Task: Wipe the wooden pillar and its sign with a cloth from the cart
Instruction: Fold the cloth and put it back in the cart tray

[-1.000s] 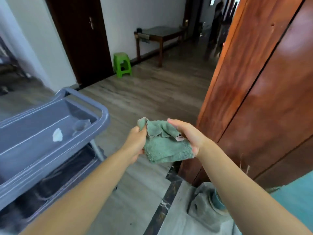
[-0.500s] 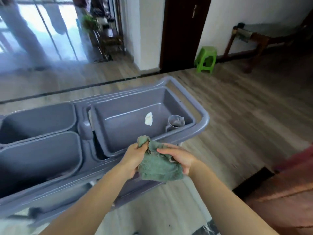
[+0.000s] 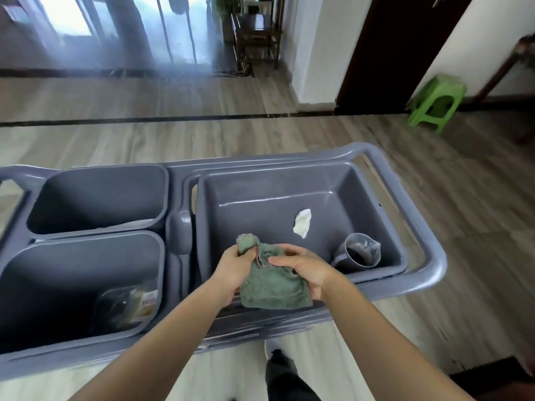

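Note:
Both hands hold a crumpled green cloth (image 3: 272, 287) over the near edge of the grey cart (image 3: 434, 270). My left hand (image 3: 234, 267) pinches the cloth's upper left corner. My right hand (image 3: 304, 269) grips its right side from above. The cloth hangs just above the near rim of the cart's large right tub (image 3: 376, 204). The wooden pillar and its sign are out of view.
In the right tub lie a white scrap (image 3: 302, 222) and a tipped grey cup (image 3: 360, 250). Two smaller bins (image 3: 95, 198) fill the cart's left side; the near one holds a plastic-wrapped packet (image 3: 136, 305). A green stool (image 3: 437, 102) stands far right by a dark door.
My view has swung left from the wooden pillar to the cart. Both hands carried the green cloth along and now hold it over the cart's right tub.

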### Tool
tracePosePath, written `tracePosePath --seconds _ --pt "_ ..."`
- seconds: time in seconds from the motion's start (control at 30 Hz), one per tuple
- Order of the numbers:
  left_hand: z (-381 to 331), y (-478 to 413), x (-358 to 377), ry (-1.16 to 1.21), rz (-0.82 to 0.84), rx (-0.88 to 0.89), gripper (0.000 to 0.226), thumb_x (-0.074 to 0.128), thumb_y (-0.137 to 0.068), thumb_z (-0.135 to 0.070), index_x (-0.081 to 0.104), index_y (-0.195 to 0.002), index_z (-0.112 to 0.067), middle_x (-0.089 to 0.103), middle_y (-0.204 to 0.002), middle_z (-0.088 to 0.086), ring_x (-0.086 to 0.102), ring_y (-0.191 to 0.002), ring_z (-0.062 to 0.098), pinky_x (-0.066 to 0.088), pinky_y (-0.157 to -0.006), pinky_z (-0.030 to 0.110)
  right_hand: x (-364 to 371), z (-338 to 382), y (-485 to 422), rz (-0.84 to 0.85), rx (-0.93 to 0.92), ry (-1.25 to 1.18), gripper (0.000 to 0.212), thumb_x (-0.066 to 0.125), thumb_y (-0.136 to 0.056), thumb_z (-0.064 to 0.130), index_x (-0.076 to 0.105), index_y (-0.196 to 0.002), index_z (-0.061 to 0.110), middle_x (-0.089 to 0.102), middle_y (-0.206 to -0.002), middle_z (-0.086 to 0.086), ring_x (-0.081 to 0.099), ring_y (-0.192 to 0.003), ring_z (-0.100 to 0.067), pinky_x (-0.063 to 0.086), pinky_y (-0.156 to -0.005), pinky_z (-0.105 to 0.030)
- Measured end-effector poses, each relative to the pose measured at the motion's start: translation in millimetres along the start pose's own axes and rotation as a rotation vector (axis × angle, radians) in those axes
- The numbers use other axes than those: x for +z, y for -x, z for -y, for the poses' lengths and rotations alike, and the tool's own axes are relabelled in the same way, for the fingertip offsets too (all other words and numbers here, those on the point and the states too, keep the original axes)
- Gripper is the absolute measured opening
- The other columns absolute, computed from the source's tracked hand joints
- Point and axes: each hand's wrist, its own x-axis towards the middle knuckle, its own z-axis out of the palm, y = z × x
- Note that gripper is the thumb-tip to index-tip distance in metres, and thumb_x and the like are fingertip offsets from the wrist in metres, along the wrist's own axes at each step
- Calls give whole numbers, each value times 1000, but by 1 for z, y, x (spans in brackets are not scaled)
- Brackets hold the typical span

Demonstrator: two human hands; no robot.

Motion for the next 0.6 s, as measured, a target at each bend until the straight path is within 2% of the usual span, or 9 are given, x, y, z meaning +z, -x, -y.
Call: tracePosePath --seconds 0.17,0.3,0.37,0.43,0.5,0.57,0.6 --pt "-17 -53 25 -2 -92 -49 21 60 -99 -21 71 -111 -8 78 -102 15 75 -96 33 61 -87 50 -33 29 -56 4 61 32 35 84 -80 12 75 -113 18 79 -105 -16 76 -97 -33 62 -85 -47" --pt "-16 -94 30 -98 -175 -81 23 62 -97 -23 70 -113 -9 77 -105 14 74 -97 32 61 -87 49 -49 39 -103 36 133 60 35 82 -83 11 72 -116 16 80 -101 -14 78 -87 -29 63 -66 -36" --pt "-7 -116 29 -155 -248 -113 25 61 -96 -22 68 -114 -5 76 -106 17 72 -100 36 58 -91 52 -50 37 -126 21 151 79 30 77 -86 7 71 -114 14 80 -98 -12 78 -79 -25 63 -62 -32" --pt "6 -133 27 -184 -292 -157 28 60 -96 -21 68 -117 -4 75 -107 19 70 -101 37 56 -94 52 -50 29 -148 -11 164 116 26 73 -88 3 70 -111 15 78 -97 -10 75 -79 -23 63 -66 -32" --pt "18 -142 30 -213 -330 -206 33 60 -96 -21 66 -125 -6 73 -113 19 68 -106 38 55 -96 49 -49 17 -166 -38 177 167 25 71 -89 3 69 -109 17 76 -101 -10 74 -87 -25 63 -73 -34" --pt "27 -150 32 -231 -364 -218 36 61 -95 -22 63 -128 -8 72 -118 20 67 -110 39 54 -96 46 -47 6 -183 -49 154 238 28 72 -89 6 67 -115 16 75 -107 -9 73 -95 -26 62 -80 -36" --pt "29 -153 31 -242 -383 -219 36 61 -94 -23 62 -128 -9 72 -119 19 67 -111 39 54 -95 45 -45 2 -189 -57 130 284 32 73 -88 8 66 -118 15 75 -108 -8 72 -95 -24 61 -79 -33"
